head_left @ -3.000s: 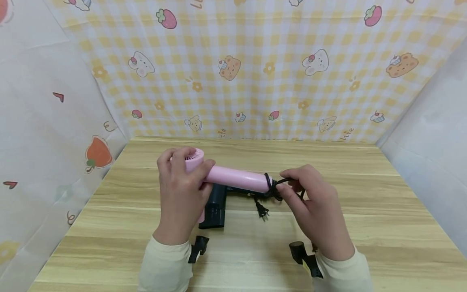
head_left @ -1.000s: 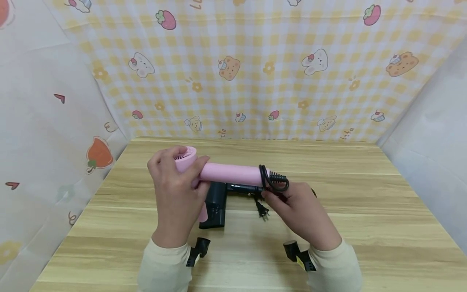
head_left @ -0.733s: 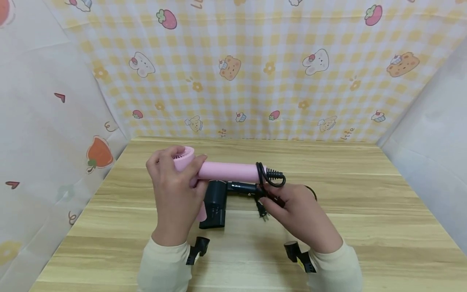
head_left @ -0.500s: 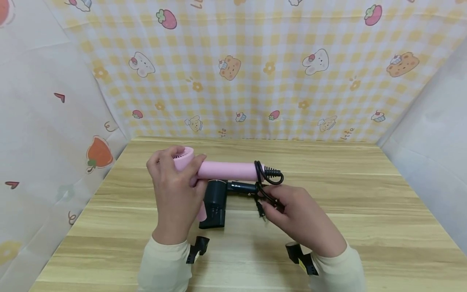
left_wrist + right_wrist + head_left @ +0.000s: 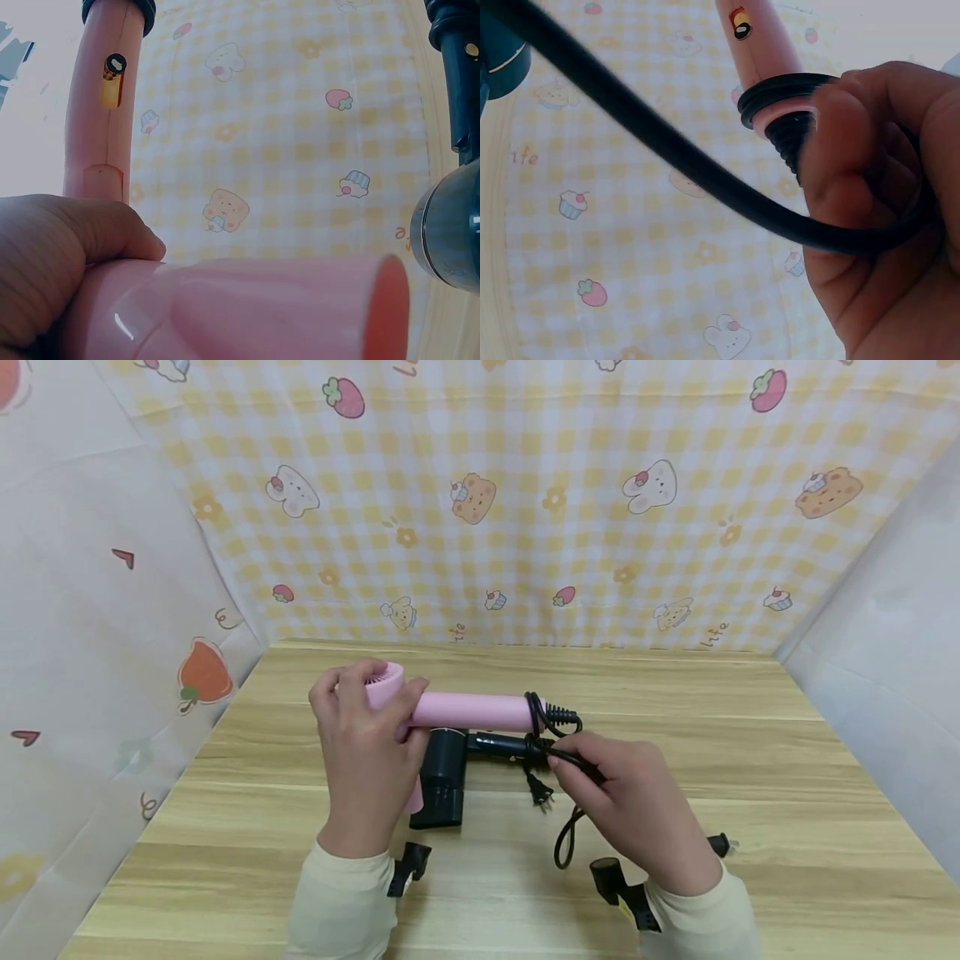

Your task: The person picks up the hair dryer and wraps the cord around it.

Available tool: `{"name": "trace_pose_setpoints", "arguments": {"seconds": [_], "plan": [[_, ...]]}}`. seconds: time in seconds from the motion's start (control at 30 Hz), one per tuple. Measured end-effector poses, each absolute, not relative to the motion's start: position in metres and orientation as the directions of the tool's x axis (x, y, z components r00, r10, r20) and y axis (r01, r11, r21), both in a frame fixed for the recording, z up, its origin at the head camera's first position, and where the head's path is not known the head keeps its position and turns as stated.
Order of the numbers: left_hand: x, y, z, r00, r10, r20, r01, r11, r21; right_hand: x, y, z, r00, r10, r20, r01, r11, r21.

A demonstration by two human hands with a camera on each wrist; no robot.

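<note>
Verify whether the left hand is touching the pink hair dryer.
Touching. The head view shows the left hand gripping the pink hair dryer, fingers curled against one side of its barrel and thumb against the other.

Pink hairdryer (image 5: 472, 712) in glossy plastic

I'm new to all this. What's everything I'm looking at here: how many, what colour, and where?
Table: one, light wood, foreground.
Checked cloth: one, yellow and white, cartoon-printed, behind.
Side cloths: two, mostly white, left and right.
Pink hair dryer: one, pink, held above the table.
Dark hair dryer: one, blue-black, on the table.
Cord: one plainly seen, black, wound round the pink handle's end.
Plugs: two, black, one below the dark handle, one further right.
Wrist cameras: two, black, one per wrist.
Sleeves: two, cream, forearms.
Left hand: one, bare, gripping the pink dryer's head.
Right hand: one, bare, pinching the cord.
</note>
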State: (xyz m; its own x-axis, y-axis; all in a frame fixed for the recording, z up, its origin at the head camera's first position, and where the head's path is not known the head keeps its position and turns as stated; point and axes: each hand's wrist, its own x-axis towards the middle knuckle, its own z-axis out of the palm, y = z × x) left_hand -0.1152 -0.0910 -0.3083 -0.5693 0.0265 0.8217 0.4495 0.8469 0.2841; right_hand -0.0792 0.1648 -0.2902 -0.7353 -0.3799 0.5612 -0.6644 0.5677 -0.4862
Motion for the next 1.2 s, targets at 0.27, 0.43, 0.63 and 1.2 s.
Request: {"name": "trace_pose_setpoints", "arguments": {"seconds": [0.27, 0.43, 0.63, 1.2], "plan": [[-0.116, -0.089, -0.307, -0.557, 0.063, 0.828, 0.471, 0.845, 0.253, -0.079, 0.165, -0.291, -0.733, -0.262, 0.628, -0.645, 0.562, -0.518], [-0.114, -0.084, -0.305, -0.551, 0.094, 0.829, 0.486, 0.844, 0.227, -0.079, 0.165, -0.290, -0.729, -0.206, 0.653, -0.639, 0.546, -0.541], [-0.113, -0.082, -0.305, -0.549, 0.126, 0.826, 0.493, 0.847, 0.198, -0.080, 0.165, -0.289, -0.716, -0.148, 0.682, -0.620, 0.582, -0.525], [-0.113, -0.081, -0.306, -0.469, 0.174, 0.866, 0.548, 0.826, 0.131, -0.086, 0.168, -0.291, -0.739, -0.025, 0.673, -0.549, 0.602, -0.580]]}}
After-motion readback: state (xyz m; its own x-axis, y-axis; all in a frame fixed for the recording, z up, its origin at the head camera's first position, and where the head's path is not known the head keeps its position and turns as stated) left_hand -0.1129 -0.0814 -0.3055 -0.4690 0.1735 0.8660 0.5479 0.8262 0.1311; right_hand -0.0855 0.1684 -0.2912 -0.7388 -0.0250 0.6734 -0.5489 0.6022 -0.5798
